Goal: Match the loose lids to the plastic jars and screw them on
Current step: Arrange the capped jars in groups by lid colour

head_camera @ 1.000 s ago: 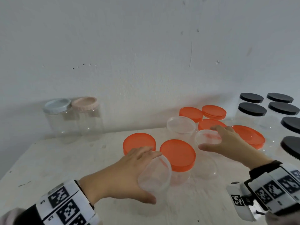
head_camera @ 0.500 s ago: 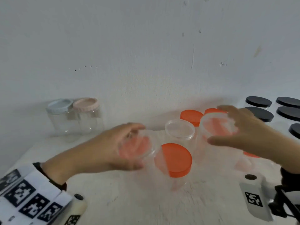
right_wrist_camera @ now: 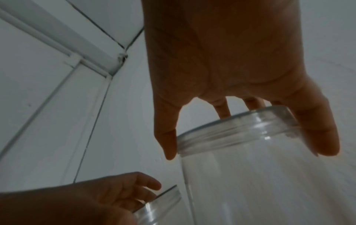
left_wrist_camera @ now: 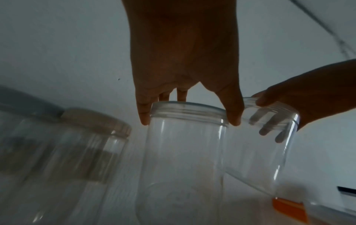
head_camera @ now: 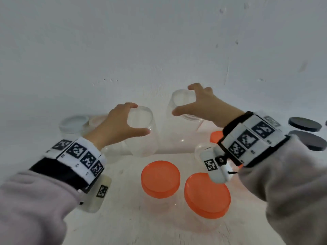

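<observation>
I am gripping one clear, lidless plastic jar (head_camera: 141, 131) by its threaded rim with my left hand (head_camera: 116, 128), fingers and thumb curled round the mouth; the left wrist view is showing fingertips on both sides of the neck. My right hand (head_camera: 205, 108) is clamping a second clear, lidless plastic jar (head_camera: 184, 117) the same way, thumb on one side of the rim, fingers on the far side. I am holding both jars toward the back of the pale tabletop (head_camera: 123, 183), just beside each other; from the left wrist view the right-hand jar is leaning toward its neighbour, and I cannot tell whether either base is touching the surface.

Nearer to me, two clear jars with round orange screw lids (head_camera: 160, 178) are standing capped. Another orange lid (head_camera: 216, 137) is peeking out behind my right wrist. Behind my left hand, a jar with a pale blue lid (head_camera: 74, 122) is standing against the wall, and black round lids (head_camera: 304, 122) are sitting at the far right.

The risk, as I am judging it: these rim grips are shallow on smooth, light plastic, so a tilted jar could slip, knock its neighbour, or tip on landing. Also, the orange lids may not suit these mouths, and forcing one could cross the threads
</observation>
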Demonstrator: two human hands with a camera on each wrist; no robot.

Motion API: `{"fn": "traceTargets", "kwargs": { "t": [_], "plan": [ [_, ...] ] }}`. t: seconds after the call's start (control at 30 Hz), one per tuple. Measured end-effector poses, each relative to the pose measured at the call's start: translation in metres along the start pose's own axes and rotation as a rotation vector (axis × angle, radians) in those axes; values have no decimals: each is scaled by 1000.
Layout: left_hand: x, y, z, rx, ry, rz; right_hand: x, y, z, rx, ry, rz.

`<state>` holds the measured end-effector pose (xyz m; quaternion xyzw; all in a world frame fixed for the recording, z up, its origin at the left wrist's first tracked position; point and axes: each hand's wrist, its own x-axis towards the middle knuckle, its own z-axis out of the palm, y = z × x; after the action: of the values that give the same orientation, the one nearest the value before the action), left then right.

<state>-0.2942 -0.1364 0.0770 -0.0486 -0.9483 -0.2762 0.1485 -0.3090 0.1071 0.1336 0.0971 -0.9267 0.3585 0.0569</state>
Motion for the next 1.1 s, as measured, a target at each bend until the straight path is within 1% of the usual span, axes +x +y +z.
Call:
{"fn": "traceTargets", "kwargs": {
  "t": [0.1, 0.27, 0.47, 0.57, 0.73, 0.83, 1.1],
  "plan": [
    [15, -23, 19, -46, -22, -89, 32, -6, 34, -119, -91, 58],
    [34, -43, 44, 50, -93, -118, 63, -1, 75, -323, -211, 107],
    [46, -49, 67, 138, -184, -128, 79, 3, 99, -521, -297, 149],
    [51, -51, 74, 160, -206, -150, 86, 3, 105, -624, -354, 164],
    [57, -52, 77, 159, -207, -183, 92, 4, 115, -704, -411, 154],
    [59, -55, 75, 175, -227, -196, 94, 4, 119, -707, -427, 156],
    [70, -55, 62, 215, -326, -232, 100, 1, 128, -687, -426, 137]
  ]
}}
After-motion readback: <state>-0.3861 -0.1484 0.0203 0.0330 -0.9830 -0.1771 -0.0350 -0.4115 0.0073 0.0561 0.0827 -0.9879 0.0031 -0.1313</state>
